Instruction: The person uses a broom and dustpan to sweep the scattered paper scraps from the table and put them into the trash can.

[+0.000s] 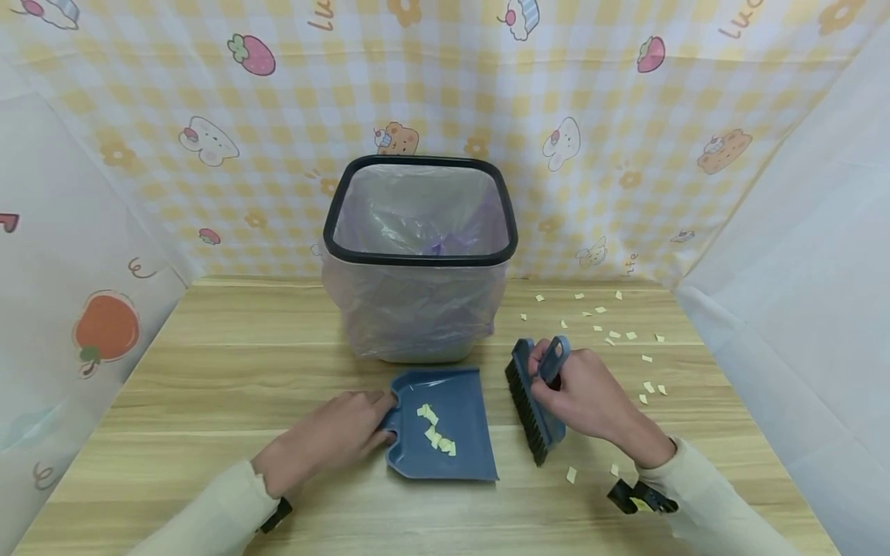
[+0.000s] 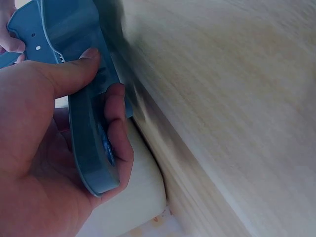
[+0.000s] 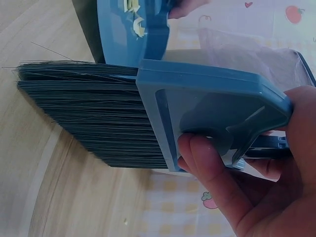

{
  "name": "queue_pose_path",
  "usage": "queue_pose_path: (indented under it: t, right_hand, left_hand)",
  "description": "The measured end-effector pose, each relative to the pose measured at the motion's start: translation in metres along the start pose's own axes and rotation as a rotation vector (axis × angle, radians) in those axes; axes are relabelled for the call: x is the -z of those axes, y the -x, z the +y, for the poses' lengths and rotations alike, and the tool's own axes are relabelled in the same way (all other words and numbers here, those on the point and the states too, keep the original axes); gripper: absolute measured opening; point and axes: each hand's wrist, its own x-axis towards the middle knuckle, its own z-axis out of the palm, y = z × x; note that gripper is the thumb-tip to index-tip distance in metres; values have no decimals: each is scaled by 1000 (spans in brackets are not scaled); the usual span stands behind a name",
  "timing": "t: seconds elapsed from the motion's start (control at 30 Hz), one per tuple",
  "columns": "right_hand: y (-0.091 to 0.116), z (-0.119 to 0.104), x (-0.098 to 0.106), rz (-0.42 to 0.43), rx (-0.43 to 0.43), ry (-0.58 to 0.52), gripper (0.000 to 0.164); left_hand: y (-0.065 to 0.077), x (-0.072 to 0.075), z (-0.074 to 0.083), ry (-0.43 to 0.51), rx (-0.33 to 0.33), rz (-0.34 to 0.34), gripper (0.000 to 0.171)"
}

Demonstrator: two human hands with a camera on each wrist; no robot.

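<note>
A blue dustpan lies on the wooden table with several pale yellow paper scraps in it. My left hand grips its handle from the left, the fingers curled round it in the left wrist view. To the right of the pan's front lip, my right hand holds a blue hand brush by its handle. The brush's dark bristles point toward the pan and stand a little apart from it. More scraps lie scattered on the table right of and behind the brush.
Behind the dustpan stands a waste bin with a black rim and a thin translucent liner. A checked, patterned cloth hangs along the table's back edge. White sheets close off both sides. Two scraps lie near my right wrist.
</note>
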Motion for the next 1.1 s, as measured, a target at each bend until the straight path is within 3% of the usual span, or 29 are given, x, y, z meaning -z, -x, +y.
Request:
queue_pose_path:
  t: [0.47, 1.1]
  right_hand:
    - [1, 0, 0, 0, 7, 0, 15]
    - [1, -1, 0, 2, 18, 7, 15]
  left_hand:
    - [5, 7, 10, 7, -18, -29, 37]
    - [12, 30, 22, -40, -89, 26, 36]
